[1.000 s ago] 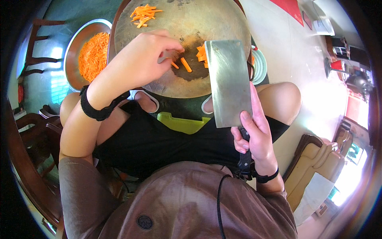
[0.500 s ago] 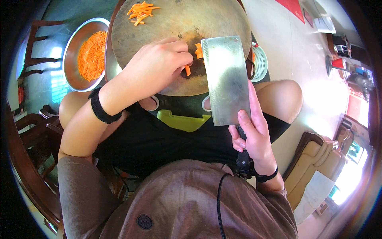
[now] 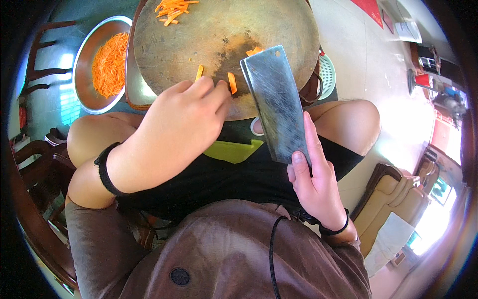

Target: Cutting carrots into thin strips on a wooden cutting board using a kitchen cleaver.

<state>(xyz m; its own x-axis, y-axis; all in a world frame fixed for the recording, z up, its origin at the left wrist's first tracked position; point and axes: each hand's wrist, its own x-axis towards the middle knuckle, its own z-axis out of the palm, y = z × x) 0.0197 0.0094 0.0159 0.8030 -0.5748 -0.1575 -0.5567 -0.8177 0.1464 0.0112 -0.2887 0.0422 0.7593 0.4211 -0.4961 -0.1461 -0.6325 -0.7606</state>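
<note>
My right hand (image 3: 318,189) grips a cleaver (image 3: 276,107), its broad blade raised and tilted over the near right part of the round wooden chopping board (image 3: 169,60). The fingers of my left hand (image 3: 174,132) are curled down at the board's near edge, with their tips hidden. One carrot strip (image 3: 232,83) lies right beside those fingers, and another carrot strip (image 3: 199,72) shows just beyond the knuckles. Small carrot pieces (image 3: 254,51) are partly covered by the blade's far end. A pile of carrot sticks (image 3: 174,9) rests at the board's far left.
Left of the board stands a metal bowl (image 3: 82,82) with shredded carrot (image 3: 109,65) in it. A pale green plastic basket (image 3: 327,77) is partly hidden at the right. Between my legs is a yellow-green plastic object (image 3: 233,151). A wooden chair (image 3: 37,60) stands far left.
My left hand has drawn back toward me and left, uncovering carrot strips. The cleaver has tilted in my right hand, turning its blade face and edge.
</note>
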